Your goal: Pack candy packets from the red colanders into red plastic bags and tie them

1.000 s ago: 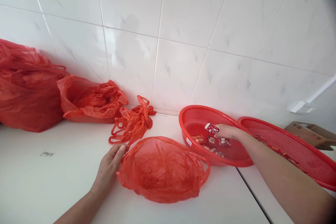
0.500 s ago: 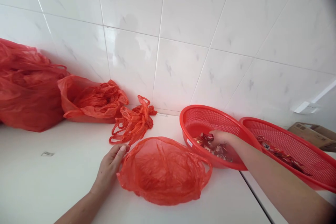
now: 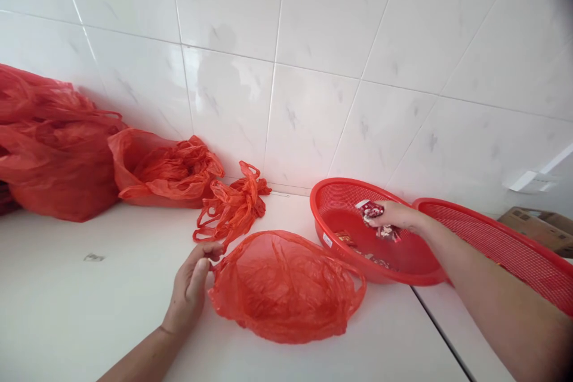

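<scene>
Right hand (image 3: 396,216) is clamped on a small bunch of dark-red packets (image 3: 371,210), inside the nearer red basket (image 3: 333,197) and above its floor. Exact count cannot be confirmed; fingers cover part of the bunch. Risk: outer packets project past the grip, and slick wrappers could let one slip out. Loose packets (image 3: 344,239) lie below, near the front wall. Beside the basket, the open red bag (image 3: 286,289) sits on the table (image 3: 134,316), mouth up. Its thin film could fold inward if the rim is knocked. Left hand (image 3: 190,289) is at the bag's left handle, thumb apart from the forefinger; whether other fingers pinch the film cannot be told. A weak hold there could let the bag slide. Crumpled red bags (image 3: 235,209) behind could snag the rim.
</scene>
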